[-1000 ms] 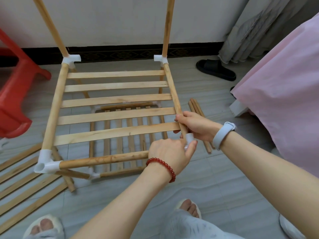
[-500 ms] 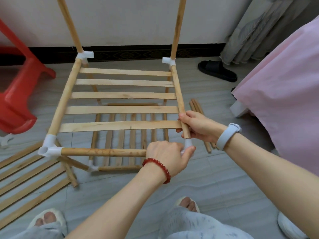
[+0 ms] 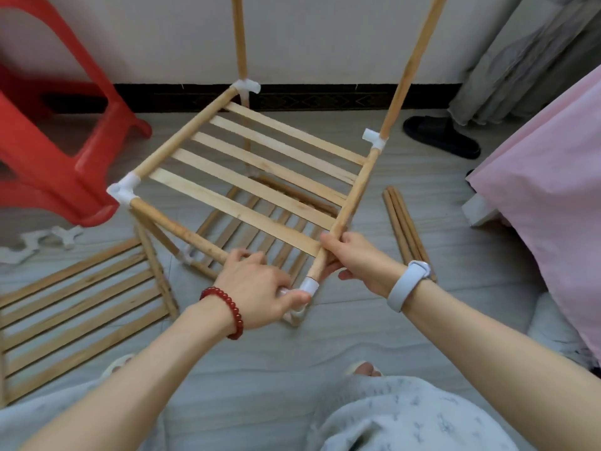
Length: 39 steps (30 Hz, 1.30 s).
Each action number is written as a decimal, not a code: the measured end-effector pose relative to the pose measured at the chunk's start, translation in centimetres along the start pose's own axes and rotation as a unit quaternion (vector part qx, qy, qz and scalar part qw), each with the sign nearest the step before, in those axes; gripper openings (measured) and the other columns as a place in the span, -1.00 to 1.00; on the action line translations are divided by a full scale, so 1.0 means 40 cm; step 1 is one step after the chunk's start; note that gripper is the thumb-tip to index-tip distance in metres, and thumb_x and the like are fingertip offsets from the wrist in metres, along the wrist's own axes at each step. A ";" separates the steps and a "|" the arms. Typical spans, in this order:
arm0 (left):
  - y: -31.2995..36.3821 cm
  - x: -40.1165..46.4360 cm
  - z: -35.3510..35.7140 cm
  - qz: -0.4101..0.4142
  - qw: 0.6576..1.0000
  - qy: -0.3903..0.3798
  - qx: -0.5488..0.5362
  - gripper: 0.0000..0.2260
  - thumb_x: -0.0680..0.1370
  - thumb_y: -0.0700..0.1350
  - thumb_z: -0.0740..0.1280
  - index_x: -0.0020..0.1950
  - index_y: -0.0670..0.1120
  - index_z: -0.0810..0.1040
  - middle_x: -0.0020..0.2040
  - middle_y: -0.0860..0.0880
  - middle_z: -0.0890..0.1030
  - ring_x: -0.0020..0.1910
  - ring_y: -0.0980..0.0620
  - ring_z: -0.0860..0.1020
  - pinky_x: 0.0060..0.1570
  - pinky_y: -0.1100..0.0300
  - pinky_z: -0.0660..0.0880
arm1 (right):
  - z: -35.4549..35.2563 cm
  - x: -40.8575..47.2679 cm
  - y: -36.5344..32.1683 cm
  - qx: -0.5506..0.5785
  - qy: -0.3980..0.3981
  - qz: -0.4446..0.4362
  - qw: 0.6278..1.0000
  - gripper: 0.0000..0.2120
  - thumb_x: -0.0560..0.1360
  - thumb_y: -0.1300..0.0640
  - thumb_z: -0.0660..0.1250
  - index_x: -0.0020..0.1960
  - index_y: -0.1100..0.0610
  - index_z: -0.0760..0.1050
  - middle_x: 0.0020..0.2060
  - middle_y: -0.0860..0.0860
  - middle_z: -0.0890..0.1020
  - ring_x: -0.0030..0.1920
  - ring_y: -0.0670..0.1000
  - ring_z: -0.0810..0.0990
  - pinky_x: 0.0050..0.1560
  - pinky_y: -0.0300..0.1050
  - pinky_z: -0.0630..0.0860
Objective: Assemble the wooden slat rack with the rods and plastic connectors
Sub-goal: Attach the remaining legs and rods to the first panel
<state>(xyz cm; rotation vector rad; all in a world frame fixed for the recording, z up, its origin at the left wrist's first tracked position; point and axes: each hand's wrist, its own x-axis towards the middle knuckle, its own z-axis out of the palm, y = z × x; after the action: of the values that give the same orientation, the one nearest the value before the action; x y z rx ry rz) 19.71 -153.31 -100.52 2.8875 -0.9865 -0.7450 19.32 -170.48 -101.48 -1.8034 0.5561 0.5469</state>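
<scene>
The left hand [image 3: 260, 288] grips the near corner connector [image 3: 307, 286], fingers curled over the front rod [image 3: 182, 227] where it enters the fitting and thumb pressed along the white plastic. Just beside it on the right, the right hand [image 3: 354, 258] pinches the side rod [image 3: 353, 193] a short way up from the same connector, fingers wrapped under and thumb on top.

Step in hand, by judgement: seating the front rod and side rod into this corner connector to close the upper slat shelf [image 3: 260, 177]. The next move probably calls for pressing both rods fully home while holding the fitting square, then checking that the nearest slat sits in the side rod.

Farther out, two corner connectors carry upright rods [image 3: 413, 60]. A lower slat shelf [image 3: 260, 229] lies beneath. A bundle of spare rods [image 3: 406, 229] lies on the floor to the right; a loose slat panel [image 3: 81, 304] lies to the left.

Hidden: the left hand covers the front rod's joint, so insertion depth cannot be told. The upright rods are cut off at the top. Small white parts on the floor far left are too blurred to identify.
</scene>
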 end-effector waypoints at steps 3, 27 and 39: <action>-0.051 -0.065 0.003 -0.044 0.999 -0.013 -0.009 -0.60 0.57 0.26 -0.02 0.00 0.10 0.53 -0.05 0.17 0.48 0.22 0.06 0.33 0.43 -0.11 -0.12 | 0.053 -0.028 -0.023 -0.061 -0.041 0.014 0.997 -0.71 0.59 -0.05 0.12 -0.13 0.13 0.45 -0.30 0.01 0.65 -0.37 -0.07 0.59 -0.40 -0.28 0.38; -0.059 -0.062 0.067 -0.293 0.926 0.218 -0.094 -0.77 0.48 -0.17 0.22 0.04 -0.17 0.60 0.02 -0.02 0.57 0.25 -0.04 0.29 0.17 0.12 0.33 | 0.179 0.003 -0.093 -0.498 0.028 -0.391 0.774 -0.80 0.60 0.12 0.03 0.13 0.11 0.37 -0.17 0.01 0.44 -0.17 -0.03 0.24 -0.08 -0.13 0.19; -0.093 -0.033 0.133 -0.168 0.909 0.369 -0.096 -0.88 0.12 -0.30 0.51 -0.49 -0.15 0.60 -0.48 0.06 0.37 -0.27 -0.11 0.45 -0.30 0.06 0.53 | 0.195 0.040 -0.023 -0.393 0.174 -0.472 0.770 -0.77 0.39 0.13 0.03 -0.32 0.16 0.41 -0.45 0.04 0.50 -0.38 -0.03 0.26 -0.24 -0.10 0.25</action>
<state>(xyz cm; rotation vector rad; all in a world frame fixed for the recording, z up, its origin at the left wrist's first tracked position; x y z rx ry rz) 18.63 -148.79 -105.23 2.7808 -0.3092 0.2673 20.42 -162.94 -103.97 -2.6817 -0.4866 -0.3492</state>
